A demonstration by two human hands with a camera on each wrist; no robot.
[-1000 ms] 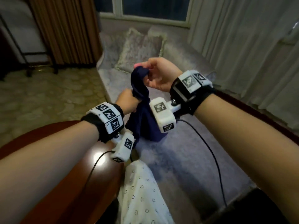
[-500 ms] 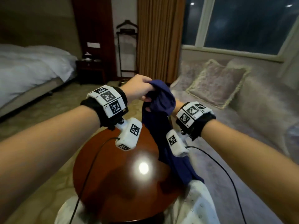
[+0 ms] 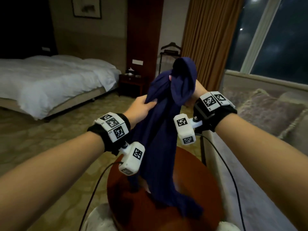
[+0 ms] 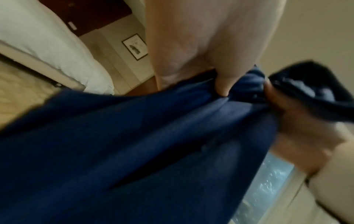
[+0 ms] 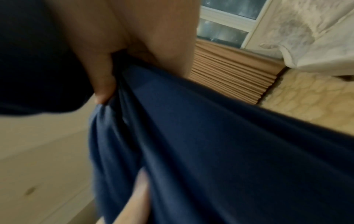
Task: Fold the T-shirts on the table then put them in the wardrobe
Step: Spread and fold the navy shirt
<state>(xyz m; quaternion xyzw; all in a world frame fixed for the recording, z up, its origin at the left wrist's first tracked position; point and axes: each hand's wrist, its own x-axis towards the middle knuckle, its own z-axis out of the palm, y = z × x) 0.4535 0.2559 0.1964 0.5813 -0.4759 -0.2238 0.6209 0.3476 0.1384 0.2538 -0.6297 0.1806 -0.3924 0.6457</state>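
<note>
A navy blue T-shirt (image 3: 160, 134) hangs bunched in the air above a round reddish wooden table (image 3: 196, 194), its lower end trailing onto the tabletop. My left hand (image 3: 141, 106) grips a fold on the shirt's left side. My right hand (image 3: 191, 92) holds the upper bunch higher up, mostly hidden behind the cloth. The left wrist view shows my thumb pressed into the blue T-shirt (image 4: 153, 144). In the right wrist view my fingers pinch gathered folds of the T-shirt (image 5: 210, 144). A white patterned garment (image 3: 100, 219) drapes over the table's near edge.
A bed with white bedding (image 3: 50, 80) stands at the left. A dark nightstand (image 3: 131, 84) and a valet stand (image 3: 170, 54) are behind the shirt. A grey sofa with a cushion (image 3: 266, 110) runs along the right under a window (image 3: 275, 39). Cables (image 3: 230, 174) hang from both wrist cameras.
The view has swung left from the sofa to the bed and table. Both hands have raised the blue shirt higher, with the left hand taking a lower grip on its side.
</note>
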